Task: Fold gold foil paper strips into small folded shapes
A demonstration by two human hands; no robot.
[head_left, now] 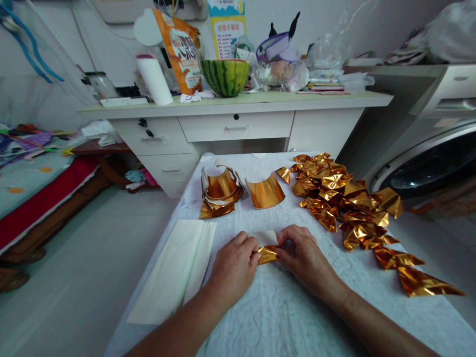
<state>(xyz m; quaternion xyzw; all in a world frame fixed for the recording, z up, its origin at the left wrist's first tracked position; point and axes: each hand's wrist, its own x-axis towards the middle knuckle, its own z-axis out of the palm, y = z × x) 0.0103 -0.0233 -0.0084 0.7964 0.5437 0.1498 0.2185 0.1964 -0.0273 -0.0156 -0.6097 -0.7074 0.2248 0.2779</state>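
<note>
A sheet of gold foil paper (268,254) with a pale back lies between my hands, its near edge folded over so the gold shows. My left hand (238,260) pinches its left end, thumb against fingertips. At the right end, my right hand (303,250) pinches it the same way. Beyond them a curled gold foil sheet (266,192) stands by itself. To its left sits a stack of curled gold sheets (221,191). Many folded gold foil pieces (345,198) are heaped on the right. A stack of off-white paper (174,270) lies left of my left hand.
The cloth-covered table (260,307) meets a white desk (238,111) with drawers. On the desk are half a watermelon (225,78), an orange snack bag (182,54), a white roll (154,79) and a glass bowl (273,73). A washing machine (427,114) stands at right.
</note>
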